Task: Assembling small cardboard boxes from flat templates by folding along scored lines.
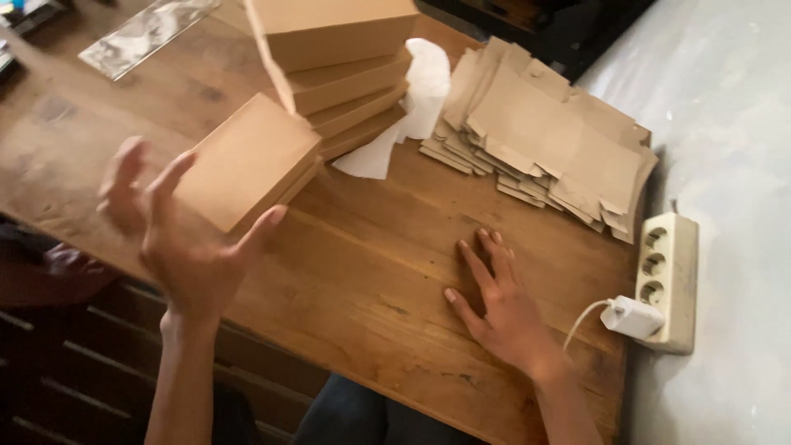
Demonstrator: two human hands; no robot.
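My left hand (pixel 183 239) is raised above the wooden table (pixel 362 272), fingers spread, holding nothing. A closed brown cardboard box (pixel 247 161) lies just beyond its fingertips, tilted against a stack of similar boxes (pixel 346 78). Whether the fingers touch the box I cannot tell. My right hand (pixel 498 301) rests flat on the tabletop with its fingers apart. It points toward a pile of flat, unfolded brown cardboard blanks (pixel 544 132) at the back right.
White paper (pixel 412 107) sticks out between the box stack and the blanks. A white power strip (pixel 669 276) with a plugged-in white adapter (pixel 633 317) lies at the table's right edge. A clear plastic sheet (pixel 144 35) lies at the back left.
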